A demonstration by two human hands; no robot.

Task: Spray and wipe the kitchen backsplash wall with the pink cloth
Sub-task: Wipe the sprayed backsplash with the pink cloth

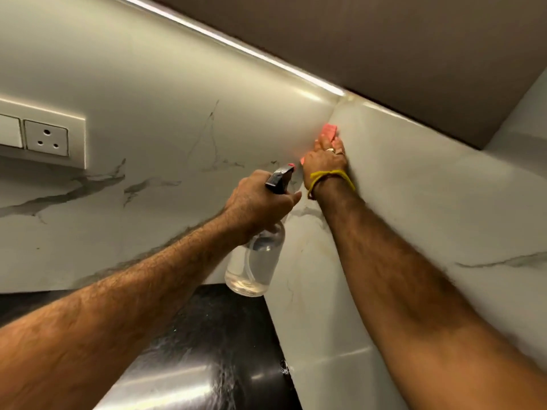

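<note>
Marble backsplash wall (154,220) fills the frame — one right hand (325,158) presses one pink cloth (329,131) at centre; one left hand (260,199) grips one spray bottle (254,261).

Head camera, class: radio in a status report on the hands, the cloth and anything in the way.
Left hand grips spray bottle, nozzle toward wall. Right hand presses pink cloth into backsplash corner, high up. Nothing in the way.

Kitchen: marble backsplash (148,69), black countertop (213,335), wall socket (46,138).
</note>
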